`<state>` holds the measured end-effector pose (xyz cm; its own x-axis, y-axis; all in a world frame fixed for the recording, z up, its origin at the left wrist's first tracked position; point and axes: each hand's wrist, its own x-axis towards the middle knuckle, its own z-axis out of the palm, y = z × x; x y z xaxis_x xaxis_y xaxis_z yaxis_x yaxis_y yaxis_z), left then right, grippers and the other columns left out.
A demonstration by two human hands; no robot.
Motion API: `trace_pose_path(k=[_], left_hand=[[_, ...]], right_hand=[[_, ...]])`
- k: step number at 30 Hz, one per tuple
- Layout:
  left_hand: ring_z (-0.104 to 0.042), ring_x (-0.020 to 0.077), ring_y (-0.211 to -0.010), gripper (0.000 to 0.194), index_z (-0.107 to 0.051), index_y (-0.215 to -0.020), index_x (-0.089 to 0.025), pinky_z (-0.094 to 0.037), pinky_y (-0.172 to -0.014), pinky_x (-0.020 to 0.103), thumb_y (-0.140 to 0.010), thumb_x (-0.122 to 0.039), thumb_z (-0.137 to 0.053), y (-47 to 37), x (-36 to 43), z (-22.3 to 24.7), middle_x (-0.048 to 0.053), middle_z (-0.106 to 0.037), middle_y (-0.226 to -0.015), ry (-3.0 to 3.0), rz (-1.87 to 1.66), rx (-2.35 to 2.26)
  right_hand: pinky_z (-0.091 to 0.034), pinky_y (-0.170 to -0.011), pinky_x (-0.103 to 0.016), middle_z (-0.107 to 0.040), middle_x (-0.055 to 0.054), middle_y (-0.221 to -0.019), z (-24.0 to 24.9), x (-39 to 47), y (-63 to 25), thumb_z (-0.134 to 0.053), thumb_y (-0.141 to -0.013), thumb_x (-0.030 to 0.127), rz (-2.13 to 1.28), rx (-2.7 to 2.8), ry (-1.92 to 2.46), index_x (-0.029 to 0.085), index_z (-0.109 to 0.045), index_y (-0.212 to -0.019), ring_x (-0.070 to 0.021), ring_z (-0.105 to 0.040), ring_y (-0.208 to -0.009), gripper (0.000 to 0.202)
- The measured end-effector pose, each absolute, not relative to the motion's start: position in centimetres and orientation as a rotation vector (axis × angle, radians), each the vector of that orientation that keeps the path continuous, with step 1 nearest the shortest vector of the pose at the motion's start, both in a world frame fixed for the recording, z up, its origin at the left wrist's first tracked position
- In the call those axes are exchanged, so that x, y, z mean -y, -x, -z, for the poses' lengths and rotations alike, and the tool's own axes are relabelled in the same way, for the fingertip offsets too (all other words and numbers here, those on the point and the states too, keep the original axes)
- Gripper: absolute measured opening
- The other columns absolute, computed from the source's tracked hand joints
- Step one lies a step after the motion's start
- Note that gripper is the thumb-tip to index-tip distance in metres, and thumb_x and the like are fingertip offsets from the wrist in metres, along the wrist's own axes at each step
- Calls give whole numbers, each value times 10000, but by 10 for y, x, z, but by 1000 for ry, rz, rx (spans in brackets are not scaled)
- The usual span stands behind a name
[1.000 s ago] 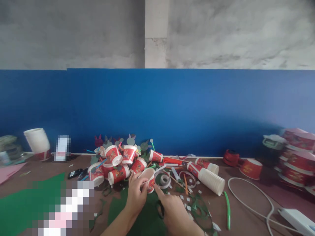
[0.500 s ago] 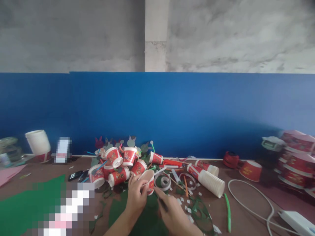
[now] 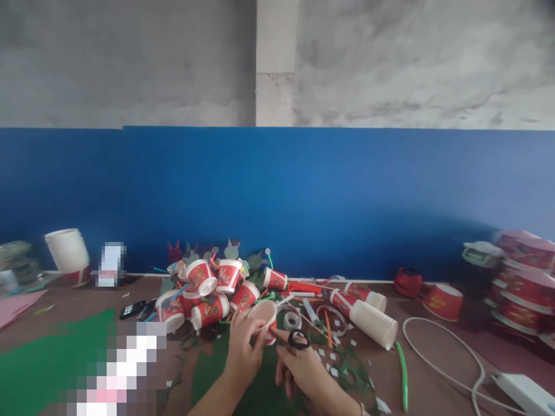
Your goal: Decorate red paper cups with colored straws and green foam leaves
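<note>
A red and white paper cup [image 3: 265, 312] is tilted in my left hand [image 3: 246, 341], its open rim facing up toward me. The fingers and thumb of that hand wrap round its near left side. To the right, my right hand [image 3: 299, 361] is closed on black-handled scissors [image 3: 299, 339]; a dark loop stands above the fingers. The scissors point toward the cup's right side, but the blades are too small to make out. Dark green paper [image 3: 255, 387] lies beneath both hands.
Many printed cups [image 3: 210, 311], some with animal cutouts, are piled behind at the left. Tape rolls [image 3: 289, 319], straws and paper scraps lie centre right, beside a cup stack [image 3: 375, 325]. A white cable [image 3: 470, 352] loops at the right; green paper [image 3: 56, 358] lies left.
My right hand has turned, bringing the black scissor loop into view above it. The cup and my left hand have shifted slightly right, and the cup's rim is raised a little.
</note>
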<state>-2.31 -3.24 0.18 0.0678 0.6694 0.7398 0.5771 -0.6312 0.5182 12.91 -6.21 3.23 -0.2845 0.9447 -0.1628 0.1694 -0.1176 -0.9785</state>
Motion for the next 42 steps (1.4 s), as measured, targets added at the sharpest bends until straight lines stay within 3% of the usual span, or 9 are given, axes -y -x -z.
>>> trace_pose_path(k=[4, 7, 9, 14, 20, 28, 34, 38, 42], left_hand=[[-501, 293, -1179, 476, -429, -1252, -173, -404, -974, 473, -823, -319, -575, 23, 28, 2, 163, -521, -1261, -1769, -1793, -1217], [-483, 294, -1222, 662, -336, -1335, -181, -407, -991, 438, -779, -380, -636, 20, 22, 2, 168, -468, -1343, -1462, -1708, -1051], [-523, 298, -1183, 737, -380, -1320, -179, -423, -977, 419, -704, -414, -709, 17, 20, 1, 159, -537, -1290, -1326, -1592, -949], [-636, 307, -975, 688, -585, -1135, -138, -495, -844, 400, -561, -454, -797, 13, 25, -6, 137, -700, -1012, -1138, -1405, -870], [-654, 266, -897, 719, -581, -1154, -162, -498, -826, 376, -522, -399, -829, 12, 33, -15, 95, -718, -943, -1088, -1354, -857], [-632, 241, -969, 647, -541, -1151, -192, -478, -886, 353, -586, -371, -799, 18, 24, -4, 82, -671, -1053, -1316, -1542, -998], [-582, 275, -1099, 696, -489, -1232, -181, -439, -955, 385, -630, -387, -771, 23, 22, -10, 120, -630, -1171, -1128, -1705, -991], [-606, 299, -1063, 668, -540, -1219, -180, -454, -931, 418, -639, -426, -761, 19, 30, -15, 126, -664, -1133, -984, -1443, -804], [-621, 315, -1029, 685, -580, -1201, -187, -451, -915, 434, -603, -455, -778, 15, 39, -17, 128, -686, -1090, -986, -1237, -648]], right_hand=[[-255, -308, -169, -553, 48, -437, -45, 65, -134, -522, -696, 572, -1508, 1356, 1171, 106, -499, -1264, -85, -453, -285, 735], [-292, -310, -178, -542, 59, -426, -49, 64, -136, -556, -692, 577, -1477, 1329, 1150, 121, -510, -1236, -95, -470, -288, 712], [-315, -305, -182, -543, 64, -416, -49, 63, -136, -571, -686, 592, -1455, 1336, 1161, 125, -501, -1222, -106, -485, -287, 715], [-331, -283, -172, -568, 43, -415, -51, 62, -141, -585, -680, 608, -1549, 1286, 1152, 126, -541, -1025, -124, -520, -298, 594], [-326, -292, -132, -564, 25, -453, -60, 55, -166, -559, -807, 410, -1979, 1044, 1070, 121, -612, -781, -59, -475, -297, 294], [-297, -315, -84, -520, 25, -504, -53, 50, -168, -433, -911, 318, -2393, 440, 838, 125, -594, -862, -29, -421, -335, 257], [-239, -293, -138, -494, 62, -452, -58, 50, -177, -509, -854, 291, -2183, 799, 799, 98, -607, -1055, -38, -363, -285, 296], [-194, -312, -149, -430, 99, -391, -57, 47, -172, -583, -790, 384, -1709, 968, 866, 133, -584, -1106, -37, -305, -282, 403], [-182, -329, -148, -528, 83, -490, -49, 44, -161, -636, -726, 449, -1268, 1006, 1051, 178, -543, -1134, -25, -288, -307, 498]])
